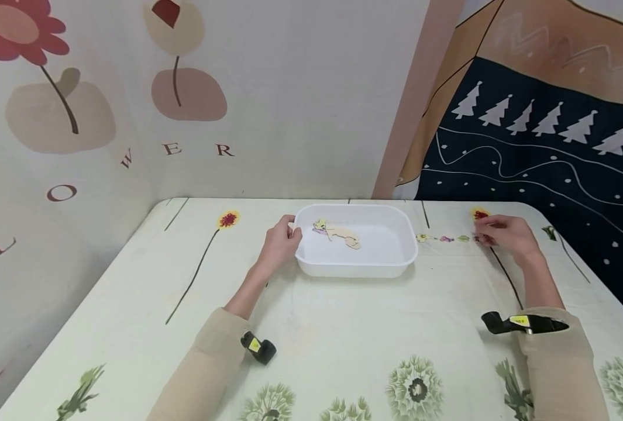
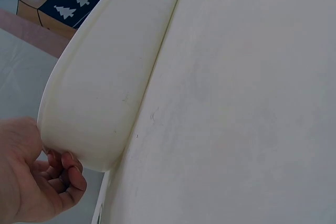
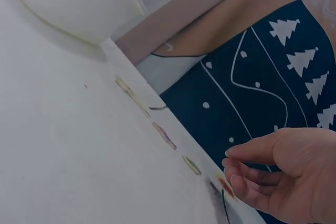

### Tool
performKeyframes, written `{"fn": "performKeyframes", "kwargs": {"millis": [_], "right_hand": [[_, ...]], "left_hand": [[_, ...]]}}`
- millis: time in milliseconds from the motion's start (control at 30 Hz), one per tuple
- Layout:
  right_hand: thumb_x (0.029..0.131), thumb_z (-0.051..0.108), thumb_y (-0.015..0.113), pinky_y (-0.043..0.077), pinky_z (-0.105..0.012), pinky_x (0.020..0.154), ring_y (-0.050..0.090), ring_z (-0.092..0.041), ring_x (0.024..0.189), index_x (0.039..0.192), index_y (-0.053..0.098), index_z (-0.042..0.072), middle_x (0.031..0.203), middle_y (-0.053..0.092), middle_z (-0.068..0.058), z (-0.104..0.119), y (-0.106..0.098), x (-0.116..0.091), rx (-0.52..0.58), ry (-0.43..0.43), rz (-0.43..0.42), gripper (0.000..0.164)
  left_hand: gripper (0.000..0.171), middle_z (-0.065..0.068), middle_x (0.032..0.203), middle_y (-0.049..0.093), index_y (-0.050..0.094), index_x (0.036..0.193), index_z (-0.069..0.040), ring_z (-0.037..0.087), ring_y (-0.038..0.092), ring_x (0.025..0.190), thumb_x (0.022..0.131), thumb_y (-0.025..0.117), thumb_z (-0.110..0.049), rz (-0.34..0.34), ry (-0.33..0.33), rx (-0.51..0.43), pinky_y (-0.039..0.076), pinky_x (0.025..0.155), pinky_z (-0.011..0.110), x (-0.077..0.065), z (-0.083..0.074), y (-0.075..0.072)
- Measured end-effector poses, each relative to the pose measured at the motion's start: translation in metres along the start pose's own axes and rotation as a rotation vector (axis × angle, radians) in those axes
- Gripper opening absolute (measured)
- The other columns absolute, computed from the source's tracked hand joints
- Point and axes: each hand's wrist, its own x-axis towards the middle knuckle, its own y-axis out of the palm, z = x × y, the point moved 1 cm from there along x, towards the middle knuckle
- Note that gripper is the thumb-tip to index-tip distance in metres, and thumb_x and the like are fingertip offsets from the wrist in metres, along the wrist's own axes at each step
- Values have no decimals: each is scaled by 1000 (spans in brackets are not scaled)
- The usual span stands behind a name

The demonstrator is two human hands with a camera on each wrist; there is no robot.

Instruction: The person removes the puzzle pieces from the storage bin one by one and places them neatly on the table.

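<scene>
My left hand [image 1: 281,241] grips the left end of a white plastic tub [image 1: 353,270], with the thumb at its rim and curled fingers under it in the left wrist view. Inside the tub lie flat cut-out pieces [image 1: 350,238], cream, yellow and pale purple. Right of the tub, small flat pieces form a row: a yellowish one [image 1: 422,238], a pinkish-purple one [image 1: 446,238], a green one [image 1: 464,238] and a darker one [image 3: 214,188]. My right hand [image 1: 511,237] is over the row's right end, fingers loosely bent; nothing shows between them in the right wrist view.
A pale cloth printed with flowers and stems covers the table [image 1: 343,333]. Behind its far edge hangs a light curtain [image 1: 311,117] with flower prints. A dark cloth with white trees [image 1: 501,158] hangs at the right.
</scene>
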Motion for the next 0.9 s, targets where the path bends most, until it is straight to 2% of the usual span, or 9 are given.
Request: {"fn": "performKeyframes", "kwargs": {"millis": [100, 300, 400, 500, 600, 700, 767, 900], "right_hand": [[104, 25, 56, 53, -23, 70, 62, -7, 78, 132, 57, -9, 112, 62, -13, 3, 1, 4, 16, -32, 4, 44], [100, 36, 63, 50, -18, 59, 66, -11, 75, 123, 65, 0, 98, 68, 2, -28, 8, 40, 72, -137, -35, 43], [98, 41, 65, 51, -18, 59, 66, -13, 77, 120, 68, 6, 98, 69, 3, -30, 13, 49, 83, -178, -33, 41], [99, 38, 65, 53, -20, 64, 66, -12, 80, 118, 70, 10, 99, 70, 3, -10, 18, 39, 65, -159, -39, 34], [101, 31, 62, 54, -23, 68, 67, -19, 85, 120, 68, 7, 105, 70, -4, 23, 23, 18, 21, -163, -32, 32], [103, 25, 58, 55, -25, 71, 66, -26, 87, 123, 65, 0, 112, 68, -17, 51, 25, -1, -5, -205, 4, 33], [104, 22, 56, 55, -25, 72, 66, -24, 86, 124, 64, -4, 115, 65, -23, 63, 28, -8, -16, -235, 22, 33], [104, 21, 57, 56, -26, 71, 65, -16, 82, 123, 65, -3, 114, 66, -22, 77, 35, -13, -35, -261, 39, 32]], "left_hand": [[45, 6, 81, 49, 46, 145, 2, 16, 45, 67, 103, 49, -15, 2, -3, 0, 38, 59, 27, 0, 0, 0], [45, 6, 82, 49, 46, 145, 1, 17, 45, 68, 104, 49, -15, 1, -14, -3, 38, 59, 28, -1, -1, 0], [45, 6, 82, 49, 46, 146, 1, 17, 45, 68, 104, 49, -15, 5, -21, -3, 38, 59, 28, -1, -1, 0], [46, 6, 83, 50, 45, 146, 0, 17, 46, 69, 104, 49, -16, 8, -26, -5, 38, 59, 28, -1, -1, 0], [46, 6, 83, 50, 45, 146, 1, 17, 46, 69, 104, 50, -16, 7, -24, -4, 39, 59, 27, -1, -1, 0], [45, 6, 83, 49, 45, 146, 1, 17, 46, 68, 104, 50, -15, 4, -17, -4, 38, 59, 27, -1, -2, -1], [45, 6, 82, 49, 46, 146, 1, 17, 45, 68, 104, 50, -15, 4, -14, -4, 38, 59, 27, -1, -2, -1], [45, 6, 82, 49, 46, 145, 1, 17, 45, 68, 104, 49, -15, 3, -15, -6, 39, 59, 27, -2, -2, -1]]}}
